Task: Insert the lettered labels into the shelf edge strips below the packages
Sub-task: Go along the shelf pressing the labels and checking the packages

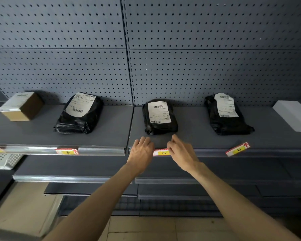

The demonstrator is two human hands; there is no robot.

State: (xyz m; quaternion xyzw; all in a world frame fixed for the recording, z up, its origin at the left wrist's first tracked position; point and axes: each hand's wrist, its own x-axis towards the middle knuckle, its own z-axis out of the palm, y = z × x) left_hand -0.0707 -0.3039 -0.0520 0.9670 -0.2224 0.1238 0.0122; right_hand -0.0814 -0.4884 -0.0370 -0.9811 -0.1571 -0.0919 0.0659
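Left hand: we curl our fingers over the shelf edge strip, touching the C label's left end
Right hand: we pinch its right end; grip partly hidden
C label: sits at the strip, below the middle black package
D label: lies tilted, loose on the shelf lip
B label: seated in the left strip

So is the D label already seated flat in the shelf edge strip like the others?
No, the D label lies tilted on the shelf edge below the right-hand black package, not slotted into the strip.
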